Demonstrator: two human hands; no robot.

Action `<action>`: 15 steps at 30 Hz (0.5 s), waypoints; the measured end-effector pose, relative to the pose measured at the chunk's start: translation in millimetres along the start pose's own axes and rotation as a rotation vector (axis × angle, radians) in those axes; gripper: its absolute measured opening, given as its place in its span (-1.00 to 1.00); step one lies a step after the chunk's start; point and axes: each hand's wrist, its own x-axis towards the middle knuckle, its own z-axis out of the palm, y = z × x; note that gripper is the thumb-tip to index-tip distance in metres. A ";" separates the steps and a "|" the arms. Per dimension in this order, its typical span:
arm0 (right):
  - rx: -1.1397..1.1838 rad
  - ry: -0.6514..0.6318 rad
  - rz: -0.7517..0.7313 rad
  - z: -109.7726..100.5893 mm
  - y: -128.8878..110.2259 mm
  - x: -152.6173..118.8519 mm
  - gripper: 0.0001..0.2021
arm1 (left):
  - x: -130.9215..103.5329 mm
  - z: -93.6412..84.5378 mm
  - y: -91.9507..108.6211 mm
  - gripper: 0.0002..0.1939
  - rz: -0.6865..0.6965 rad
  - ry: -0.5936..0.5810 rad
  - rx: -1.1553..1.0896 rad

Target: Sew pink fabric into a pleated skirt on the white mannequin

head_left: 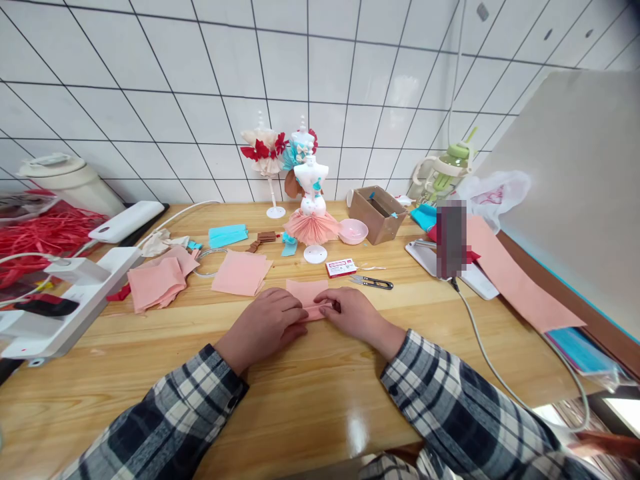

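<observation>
A small peach-pink sheet (307, 289), thin crepe paper or cloth, lies on the table with its near edge folded over into a narrow strip. At the fold's left end, my left hand (273, 320) is closed on it, fingers together. My right hand (353, 317) pinches the fold's right end between thumb and fingers. Just beyond the right hand are black thread snips (373, 282) and a small red-and-white box (341, 268). Behind the sheet stands a white mini dress form (311, 180) wearing a pleated pink skirt (313, 227).
More pink sheets (241, 272) lie at left, near a white power strip (85, 300). Farther back are a pink bowl (353, 231), a cardboard box (379, 217) and another dress form (265, 153). A phone-like object (451, 239) stands at right, its cable (485, 347) crossing the table.
</observation>
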 end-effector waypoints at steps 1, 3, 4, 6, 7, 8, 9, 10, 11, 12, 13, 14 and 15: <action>-0.009 -0.001 0.002 0.2 -0.2 0.0 -0.76 | 0.8 1.0 0.7 -0.81 0.005 -0.018 0.012; -0.043 -0.001 -0.009 0.9 -0.5 -0.3 -0.75 | 2.5 3.3 2.1 -0.78 -0.004 -0.044 0.039; -0.069 0.008 -0.023 1.1 -0.5 -0.7 -0.74 | 3.3 4.3 2.7 -0.76 -0.014 -0.055 0.051; -0.126 0.056 -0.077 0.5 -0.5 -2.0 -0.72 | 4.7 5.7 3.8 -0.73 -0.039 -0.073 0.072; -0.150 0.094 -0.114 -0.5 -0.6 -3.0 -0.71 | 5.1 6.1 4.0 -0.73 -0.050 -0.076 0.077; -0.164 0.132 -0.156 -2.0 -0.8 -3.9 -0.70 | 5.4 6.4 4.1 -0.74 -0.059 -0.074 0.075; -0.166 0.156 -0.203 -3.9 -1.1 -4.9 -0.71 | 5.4 6.6 3.9 -0.74 -0.068 -0.069 0.065; -0.159 0.159 -0.251 -5.8 -1.5 -5.7 -0.74 | 5.3 6.8 3.4 -0.75 -0.080 -0.065 0.046; -0.147 0.138 -0.294 -7.6 -2.0 -6.2 -0.77 | 5.0 7.1 2.8 -0.75 -0.097 -0.060 0.020; -0.139 0.100 -0.328 -8.9 -2.4 -6.5 -0.79 | 4.7 7.2 2.1 -0.76 -0.116 -0.057 -0.012; -0.139 0.052 -0.348 -9.6 -2.6 -6.5 -0.77 | 4.3 7.3 1.4 -0.76 -0.135 -0.056 -0.043; -0.147 0.010 -0.352 -9.5 -2.5 -6.2 -0.73 | 3.9 7.2 0.9 -0.77 -0.151 -0.056 -0.074; -0.163 -0.017 -0.341 -8.9 -2.1 -5.6 -0.71 | 3.6 6.8 0.6 -0.77 -0.165 -0.054 -0.105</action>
